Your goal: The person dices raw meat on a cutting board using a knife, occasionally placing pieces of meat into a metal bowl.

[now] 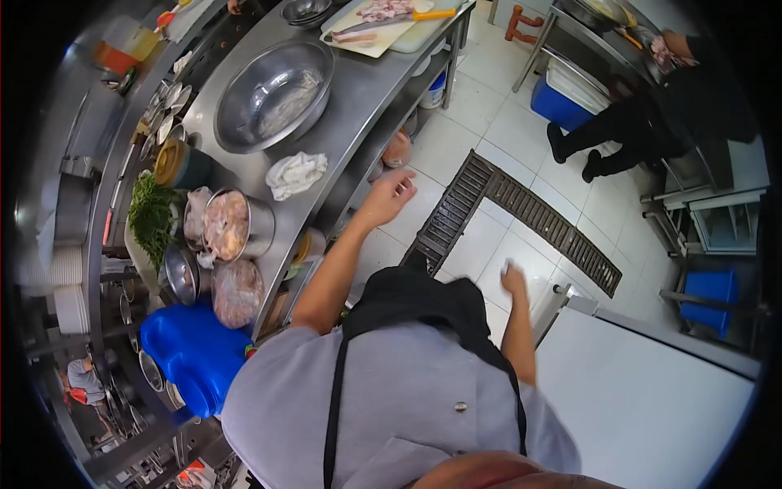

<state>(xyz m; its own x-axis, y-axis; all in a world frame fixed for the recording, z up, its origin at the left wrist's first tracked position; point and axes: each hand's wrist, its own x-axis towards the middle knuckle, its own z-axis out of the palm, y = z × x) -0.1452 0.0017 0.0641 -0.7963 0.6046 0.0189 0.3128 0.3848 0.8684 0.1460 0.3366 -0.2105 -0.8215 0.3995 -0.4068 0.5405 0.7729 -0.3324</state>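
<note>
My left hand (390,198) hangs in the air beside the edge of the steel worktable (346,155), fingers loosely apart and holding nothing. My right hand (513,279) is lower and to the right, above the tiled floor; motion smears its fingers. Nearest my left hand on the table lies a crumpled white cloth (295,175). Beyond it stands a large steel bowl (236,106) with some wet, pale residue inside. A steel pot (259,228) holds raw meat in plastic, and a bag of meat (238,292) sits next to it.
A knife (366,31) and cut meat lie on a cutting board (383,45). Green herbs (151,216) and a blue jug (191,350) are at left. A floor drain grate (554,224) runs ahead. A white-topped unit (635,399) stands right; a person (652,122) works at far right.
</note>
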